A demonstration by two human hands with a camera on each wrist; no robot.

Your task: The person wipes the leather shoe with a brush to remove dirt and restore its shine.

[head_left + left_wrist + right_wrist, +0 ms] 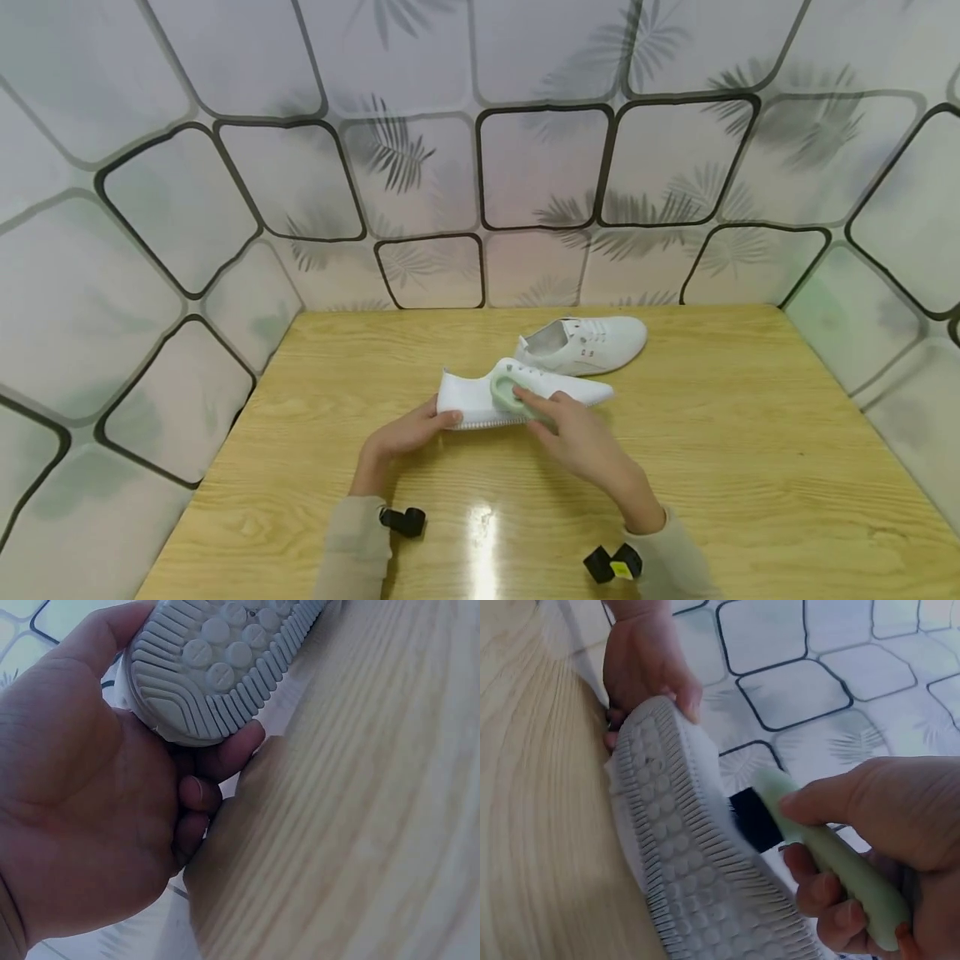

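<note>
A white shoe (pixel 472 398) is held on its side above the table, its ridged, studded sole (pixel 225 656) turned toward the person. My left hand (pixel 408 433) grips the heel end, thumb on one side and fingers curled round the other. In my right hand (pixel 588 442) is a pale green brush (pixel 829 870), its handle wrapped by the fingers. The brush's dark bristles (pixel 755 819) touch the shoe's side just above the sole edge. A second white shoe (pixel 611 346) rests on the table behind the held one, toe pointing right.
The wood-grain table (pixel 750 467) spreads under both hands. A pale wall covering (pixel 540 167) with dark rounded outlines and leaf prints encloses the back and sides. Small black wrist cameras sit on both forearms.
</note>
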